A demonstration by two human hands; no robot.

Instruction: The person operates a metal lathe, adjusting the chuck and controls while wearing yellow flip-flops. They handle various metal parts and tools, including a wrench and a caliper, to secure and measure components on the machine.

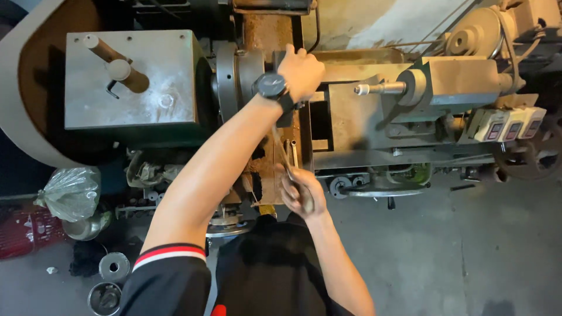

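I stand over a metal lathe (363, 123). My left hand (301, 71), with a black watch on the wrist, reaches across the bed and rests on the round chuck (234, 76) and the part fixed in it. Close to my body, my right hand (300, 190) is closed around a thin metal tool whose shaft (280, 149) points up toward the chuck. The tailstock (445, 82) with its pointed centre (374, 89) sits to the right, apart from both hands.
The grey headstock box (132, 82) with two handles is at the left. A handwheel (386, 192) hangs on the lathe's front. Switch boxes (506, 124) sit far right. A plastic bag (70, 192) and round metal parts (111, 268) lie on the floor at the left.
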